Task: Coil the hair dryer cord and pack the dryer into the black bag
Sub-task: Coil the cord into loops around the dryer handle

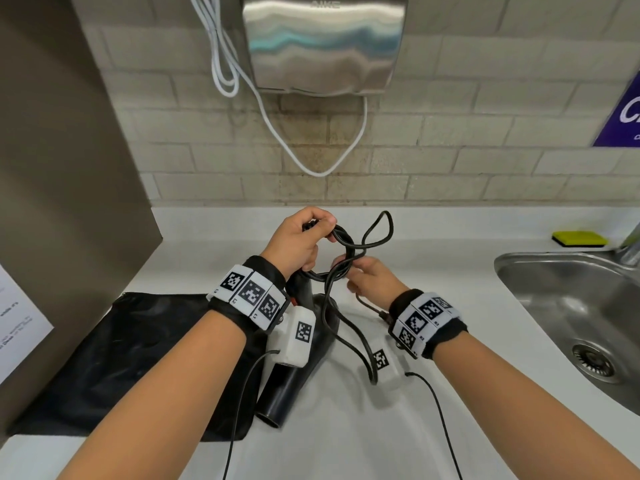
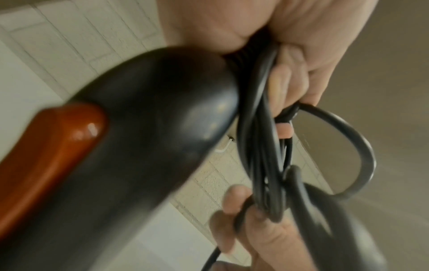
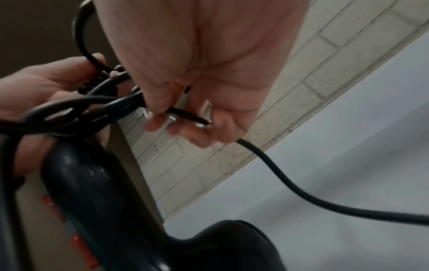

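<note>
A black hair dryer (image 1: 294,368) hangs nozzle-down over the counter, its handle up in my left hand (image 1: 301,244). That hand grips the handle end (image 2: 162,110) together with several loops of the black cord (image 1: 341,251). The dryer's red switch (image 2: 46,155) shows in the left wrist view. My right hand (image 1: 367,277) holds the cord (image 3: 176,111) at the coil's lower side, fingers curled round it. A loose stretch of cord (image 3: 301,192) trails down to the counter. The black bag (image 1: 121,358) lies flat at the left, partly under the dryer.
A steel sink (image 1: 571,306) is set in the white counter (image 1: 346,445) at the right, with a yellow sponge (image 1: 578,239) behind it. A steel hand dryer (image 1: 322,43) with a white cable hangs on the tiled wall. A brown panel (image 1: 62,168) stands left.
</note>
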A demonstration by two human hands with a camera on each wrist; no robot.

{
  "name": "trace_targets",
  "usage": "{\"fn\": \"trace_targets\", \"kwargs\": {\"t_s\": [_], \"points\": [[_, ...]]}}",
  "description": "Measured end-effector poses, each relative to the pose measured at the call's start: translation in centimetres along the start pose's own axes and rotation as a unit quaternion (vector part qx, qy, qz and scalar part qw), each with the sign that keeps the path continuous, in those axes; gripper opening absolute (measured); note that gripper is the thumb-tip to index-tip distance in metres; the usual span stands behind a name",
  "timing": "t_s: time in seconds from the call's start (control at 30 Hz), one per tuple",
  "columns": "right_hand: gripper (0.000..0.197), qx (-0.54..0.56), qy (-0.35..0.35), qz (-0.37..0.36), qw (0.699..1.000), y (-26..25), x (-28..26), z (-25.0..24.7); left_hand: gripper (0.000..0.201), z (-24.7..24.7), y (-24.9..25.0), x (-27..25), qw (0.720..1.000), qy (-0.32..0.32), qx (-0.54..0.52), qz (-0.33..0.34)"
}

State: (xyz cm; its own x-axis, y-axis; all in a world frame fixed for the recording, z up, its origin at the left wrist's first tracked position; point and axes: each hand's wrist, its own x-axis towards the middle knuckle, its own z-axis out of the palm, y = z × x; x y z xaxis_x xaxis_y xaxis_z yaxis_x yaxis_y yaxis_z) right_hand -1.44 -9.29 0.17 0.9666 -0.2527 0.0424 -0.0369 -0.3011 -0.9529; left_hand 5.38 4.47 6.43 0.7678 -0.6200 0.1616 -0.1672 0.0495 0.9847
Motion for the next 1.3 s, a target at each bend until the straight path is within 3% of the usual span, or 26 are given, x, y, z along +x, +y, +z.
{"fn": "trace_targets", "kwargs": {"t_s": [0.17, 0.27, 0.37, 0.47, 0.5, 0.57, 0.63, 0.7, 0.87, 0.97, 1.03, 1.1, 1.2, 1.3], "points": [[0.017, -0.12, 0.144, 0.022, 0.982, 1.3, 1.3, -2.1, 0.019, -0.4, 0.1, -0.1, 1.0, 0.015, -0.011, -0.016], [0.025, -0.19, 0.233, 0.124, 0.946, 2.7, 1.6, -4.6, 0.021, -0.9, 0.0, -0.2, 0.999, 0.028, -0.017, -0.021], [0.033, -0.314, 0.167, 0.273, 0.894, 3.5, 1.0, -6.3, 0.021, -1.2, 0.0, -0.2, 0.999, 0.042, -0.02, -0.024], [0.043, -0.456, 0.047, 0.353, 0.815, 5.6, -0.1, -6.8, 0.021, -0.9, 0.0, -0.1, 0.999, 0.039, -0.023, -0.024], [0.049, -0.467, 0.039, 0.37, 0.802, 5.9, -0.8, -6.9, 0.021, -0.7, 0.0, -0.1, 0.999, 0.038, -0.025, -0.024], [0.045, -0.46, 0.031, 0.375, 0.804, 5.3, -1.7, -6.7, 0.021, -0.4, 0.0, -0.1, 0.998, 0.038, -0.032, -0.026], [0.031, -0.481, 0.013, 0.348, 0.805, 4.5, -1.8, -6.2, 0.021, -0.2, 0.0, 0.0, 0.998, 0.037, -0.032, -0.028], [0.029, -0.52, 0.017, 0.313, 0.795, 4.0, -1.3, -5.7, 0.022, -0.1, 0.1, 0.1, 0.999, 0.031, -0.022, -0.033], [0.05, -0.483, 0.117, 0.187, 0.847, 2.1, -0.1, -3.5, 0.022, 0.2, 0.3, 0.5, 0.999, 0.018, -0.008, -0.038], [0.052, -0.429, 0.036, 0.054, 0.901, 0.4, 0.0, -1.9, 0.021, 0.6, 0.3, 0.6, 0.999, 0.006, 0.002, -0.039], [0.035, -0.305, -0.056, 0.0, 0.951, -0.2, 0.0, -1.1, 0.021, 0.7, 0.4, 0.6, 0.999, 0.002, 0.008, -0.039], [0.016, -0.21, -0.08, -0.038, 0.974, -0.7, -0.4, -0.8, 0.021, 0.7, 0.4, 0.5, 0.999, -0.001, 0.011, -0.04], [0.019, -0.089, 0.036, -0.07, 0.993, -0.2, 0.5, -1.0, 0.02, 0.6, 0.6, 0.4, 0.999, -0.013, 0.011, -0.047], [0.019, -0.026, 0.14, -0.06, 0.988, -0.1, 2.3, -1.7, 0.02, 0.8, 0.8, 0.2, 0.997, -0.043, 0.019, -0.055]]}}
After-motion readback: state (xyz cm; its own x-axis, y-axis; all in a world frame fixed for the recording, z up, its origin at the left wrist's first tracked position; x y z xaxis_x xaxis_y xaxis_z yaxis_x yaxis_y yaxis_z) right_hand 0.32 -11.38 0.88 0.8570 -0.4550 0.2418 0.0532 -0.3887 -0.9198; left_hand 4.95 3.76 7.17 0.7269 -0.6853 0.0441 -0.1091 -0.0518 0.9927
